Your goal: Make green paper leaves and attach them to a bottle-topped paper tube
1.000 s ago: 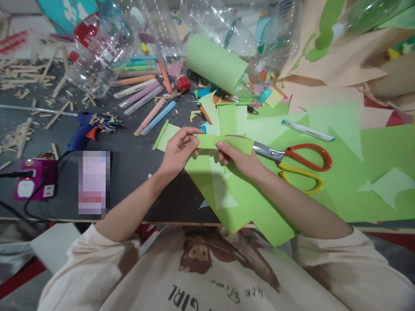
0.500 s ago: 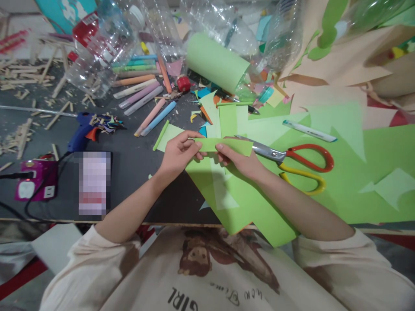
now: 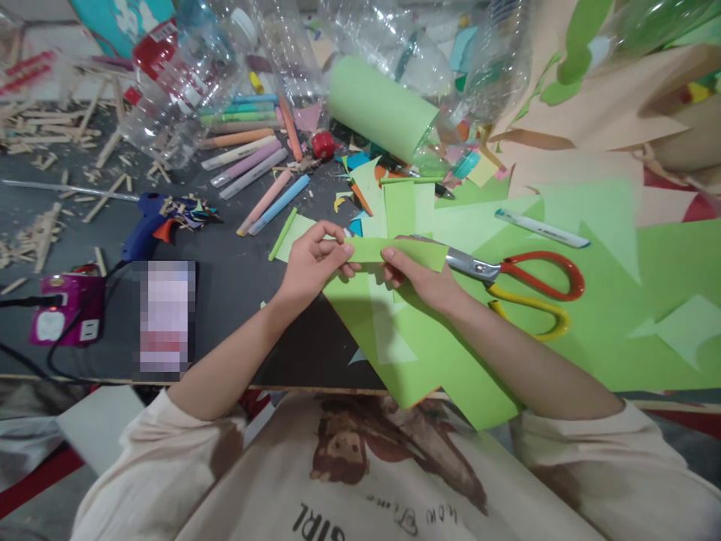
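Note:
A short strip of bright green paper [image 3: 369, 250] is stretched level between both hands above the table. My left hand [image 3: 314, 263] pinches its left end between thumb and fingers. Farther along, my right hand [image 3: 420, 272] grips the strip with the thumb on top, and its right end sticks out past that hand. Scissors with one red and one yellow handle [image 3: 541, 274] lie just right of my right hand, their blade tips partly hidden behind it. Beneath the hands are large green paper sheets [image 3: 444, 361] and a folded green piece [image 3: 399, 210].
Pastel markers [image 3: 264, 203] lie beyond my left hand. At left are a blue glue gun [image 3: 143, 225], a phone [image 3: 164, 315], a purple power box [image 3: 67, 308] and wood sticks [image 3: 48, 240]. Clear plastic bottles [image 3: 174, 120] and a green-wrapped bottle [image 3: 383, 109] fill the back. A white marker [image 3: 541, 228] lies right.
The view has shifted slightly. Both hands still hold the green strip; its left end now sits a little further right in my left fingers. Nothing was let go.

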`<state>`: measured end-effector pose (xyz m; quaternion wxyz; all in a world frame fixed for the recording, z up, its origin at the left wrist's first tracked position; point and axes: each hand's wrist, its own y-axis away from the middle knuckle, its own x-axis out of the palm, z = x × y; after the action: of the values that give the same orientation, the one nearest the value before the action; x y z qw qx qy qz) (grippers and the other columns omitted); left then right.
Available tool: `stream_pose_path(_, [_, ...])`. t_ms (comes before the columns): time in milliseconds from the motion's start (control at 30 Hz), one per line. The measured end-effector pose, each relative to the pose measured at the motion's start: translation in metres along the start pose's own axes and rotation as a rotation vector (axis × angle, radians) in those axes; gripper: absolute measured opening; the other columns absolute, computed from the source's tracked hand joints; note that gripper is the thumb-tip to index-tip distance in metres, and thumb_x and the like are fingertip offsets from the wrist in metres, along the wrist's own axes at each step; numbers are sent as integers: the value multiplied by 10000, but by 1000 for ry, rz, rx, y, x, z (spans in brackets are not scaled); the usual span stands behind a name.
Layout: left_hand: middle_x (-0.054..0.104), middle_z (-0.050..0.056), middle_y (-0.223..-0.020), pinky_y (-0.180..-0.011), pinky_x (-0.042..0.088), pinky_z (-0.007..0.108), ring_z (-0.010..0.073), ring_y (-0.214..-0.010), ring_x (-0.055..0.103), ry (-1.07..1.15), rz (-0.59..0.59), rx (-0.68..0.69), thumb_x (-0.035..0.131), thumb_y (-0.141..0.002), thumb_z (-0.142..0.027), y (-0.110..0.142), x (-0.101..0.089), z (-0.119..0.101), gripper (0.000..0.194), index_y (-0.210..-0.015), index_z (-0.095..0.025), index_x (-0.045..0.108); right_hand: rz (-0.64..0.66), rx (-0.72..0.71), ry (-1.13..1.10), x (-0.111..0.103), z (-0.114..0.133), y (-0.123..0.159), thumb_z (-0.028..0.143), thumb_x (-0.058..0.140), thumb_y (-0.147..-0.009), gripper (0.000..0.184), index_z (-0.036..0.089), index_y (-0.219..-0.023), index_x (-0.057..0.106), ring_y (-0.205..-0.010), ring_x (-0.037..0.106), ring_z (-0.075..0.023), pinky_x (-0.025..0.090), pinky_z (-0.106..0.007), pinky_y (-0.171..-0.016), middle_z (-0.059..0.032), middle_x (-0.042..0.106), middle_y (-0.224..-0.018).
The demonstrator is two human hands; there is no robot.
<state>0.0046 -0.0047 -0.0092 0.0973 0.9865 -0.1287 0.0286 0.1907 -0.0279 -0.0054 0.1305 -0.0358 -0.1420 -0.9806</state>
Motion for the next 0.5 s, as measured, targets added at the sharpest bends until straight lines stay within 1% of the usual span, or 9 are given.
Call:
stream_pose_path(100, [637,-47,-497,-474,512,192,121,-462,653,40,21,-8,785,-672,-577,-1,-1,0,477,-774,-189,528,-5,-29,9,0,0,1,654,644,-780,495,204,-596,558,-483,478,-80,424,-240,-513,41,540,-551])
stream_pose_path(167, [636,-38,-491,-463,507,194,120,-453,645,29,30,-14,778,-680,-585,-1,0,0,469,-752,-184,545,-6,-30,13,1,1,2,674,645,-769,507,207,-592,555,-483,478,-85,426,-243,-505,40,536,-546])
stream_pose_path(333, [597,-44,-453,-476,512,206,119,-448,637,-48,-14,2,777,-693,-554,2,2,-5,447,-654,-189,522,-24,-18,42,2,4,4,706,638,-753,522,217,-591,555,-492,485,-101,444,-261,-513,27,547,-552])
stream_pose_path(500, [655,-15,-511,-435,491,210,107,-396,600,-63,-7,-22,761,-719,-541,4,1,-7,433,-683,-190,512,-31,-14,25,2,0,3,699,639,-758,510,216,-615,561,-492,489,-97,442,-255,-511,31,558,-563])
